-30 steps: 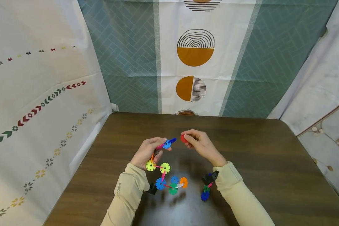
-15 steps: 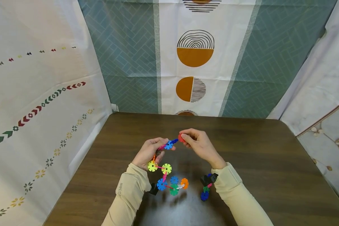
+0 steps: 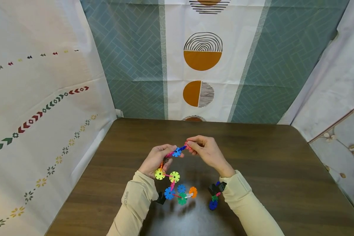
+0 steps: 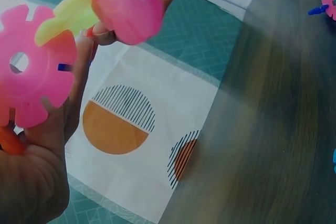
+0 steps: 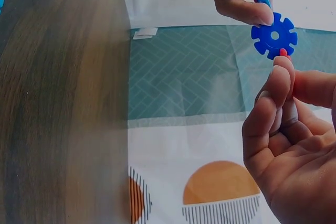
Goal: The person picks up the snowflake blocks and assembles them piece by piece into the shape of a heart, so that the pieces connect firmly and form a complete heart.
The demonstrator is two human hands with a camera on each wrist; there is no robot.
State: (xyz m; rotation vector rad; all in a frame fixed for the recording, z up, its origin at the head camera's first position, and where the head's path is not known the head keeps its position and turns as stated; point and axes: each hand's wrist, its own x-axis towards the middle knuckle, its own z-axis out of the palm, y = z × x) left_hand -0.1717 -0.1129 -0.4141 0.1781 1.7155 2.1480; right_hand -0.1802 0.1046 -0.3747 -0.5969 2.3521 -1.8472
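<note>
My left hand [image 3: 157, 159] grips one end of a chain of notched plastic snowflake discs. A light blue disc [image 3: 177, 152] and a dark blue disc [image 5: 275, 35] stick out past its fingertips. My right hand [image 3: 207, 152] pinches a red disc [image 3: 188, 145], whose edge meets a notch of the dark blue one; how deep it sits is hidden by the fingers. Below the left hand the chain runs on through yellow discs [image 3: 174, 177], a blue disc [image 3: 169, 193], a green disc [image 3: 182, 198] and an orange disc [image 3: 193, 192]. Close to the left wrist camera is a pink disc [image 4: 37, 69].
A short joined cluster with a dark blue disc [image 3: 213, 205] and a green disc [image 3: 214, 198] is below the right wrist, partly hidden by the wrist camera [image 3: 217, 188]. The brown wooden table [image 3: 253, 147] is bordered by hanging cloths [image 3: 132, 65] at the back and sides.
My right hand has brought the red disc left to the dark blue disc, and the two now touch. The left hand has shifted slightly right with the chain.
</note>
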